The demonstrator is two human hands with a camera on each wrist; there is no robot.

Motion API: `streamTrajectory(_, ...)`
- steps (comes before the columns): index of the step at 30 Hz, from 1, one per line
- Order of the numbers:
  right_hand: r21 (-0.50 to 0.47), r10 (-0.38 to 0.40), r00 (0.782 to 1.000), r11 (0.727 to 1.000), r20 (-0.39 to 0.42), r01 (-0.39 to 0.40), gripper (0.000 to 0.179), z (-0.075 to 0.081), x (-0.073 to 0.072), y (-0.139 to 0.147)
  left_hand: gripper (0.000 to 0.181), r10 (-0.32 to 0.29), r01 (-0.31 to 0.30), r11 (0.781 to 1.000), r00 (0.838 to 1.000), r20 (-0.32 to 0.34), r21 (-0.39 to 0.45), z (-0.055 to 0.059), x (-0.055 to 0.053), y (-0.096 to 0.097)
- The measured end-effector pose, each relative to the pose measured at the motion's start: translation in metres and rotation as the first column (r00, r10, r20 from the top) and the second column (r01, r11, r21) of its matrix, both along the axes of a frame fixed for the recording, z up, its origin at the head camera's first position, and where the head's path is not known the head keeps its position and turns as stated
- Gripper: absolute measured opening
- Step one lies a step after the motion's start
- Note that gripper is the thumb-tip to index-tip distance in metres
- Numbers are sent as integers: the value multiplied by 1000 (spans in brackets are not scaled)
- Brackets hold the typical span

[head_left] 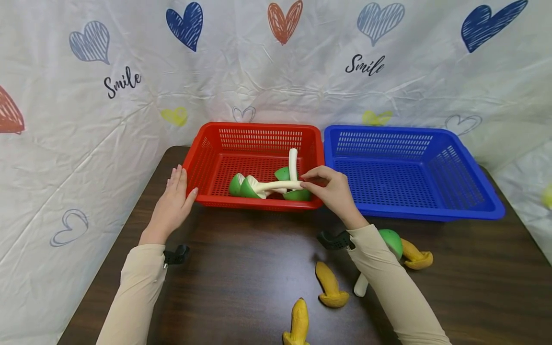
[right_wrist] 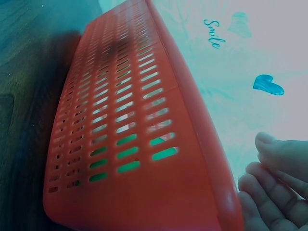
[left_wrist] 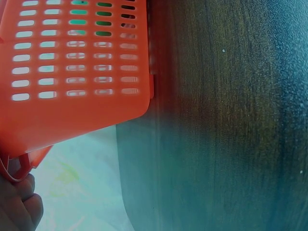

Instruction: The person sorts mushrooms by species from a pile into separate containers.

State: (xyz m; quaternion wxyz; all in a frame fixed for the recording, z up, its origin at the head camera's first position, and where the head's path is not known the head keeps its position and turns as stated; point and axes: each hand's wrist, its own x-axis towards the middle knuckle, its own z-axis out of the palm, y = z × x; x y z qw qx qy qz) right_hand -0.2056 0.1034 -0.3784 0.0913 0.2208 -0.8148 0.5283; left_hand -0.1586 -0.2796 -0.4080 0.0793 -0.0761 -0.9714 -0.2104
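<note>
Left hand (head_left: 169,210): fingers together, left edge of red basket (head_left: 241,203).
Right hand (head_left: 333,192): at green mushroom (head_left: 272,186); cannot tell if pinching.

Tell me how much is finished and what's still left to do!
Done, it seems: green-capped mushrooms lie in the red basket. In hand: the right grip is at one's white stem there; whether it's pinching, I can't tell. The left grip is at the basket's side. Probably left: one green-capped mushroom and three yellow mushrooms, all out on the table.
</note>
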Motion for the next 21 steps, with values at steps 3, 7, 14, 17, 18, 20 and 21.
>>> streamTrajectory(3,9,-7,1000,1000,18,6,15,3,4,3,65,-3,3,1000,1000,-2,6,0,0,0)
streamTrajectory(7,21,-2,1000,1000,16,2,16,6,9,9,65,-2,2,1000,1000,-10,5,0,0,0)
streamTrajectory(14,14,11,1000,1000,-13,-11,15,10,23,24,65,-2,2,1000,1000,-14,2,-1,0,0)
streamTrajectory(17,28,13,999,1000,-30,-12,15,21,36,28,65,-1,1,1000,1000,-13,3,-1,0,-1)
streamTrajectory(18,33,15,999,999,-39,-14,15,26,41,28,65,0,0,1000,1000,-13,3,-1,0,0)
streamTrajectory(20,42,12,999,999,-50,-10,14,36,51,30,65,1,-1,1000,1000,-12,6,-1,0,0)
streamTrajectory(21,49,7,998,999,-58,-4,14,40,55,32,65,1,-1,1000,1000,-12,7,-1,0,0)
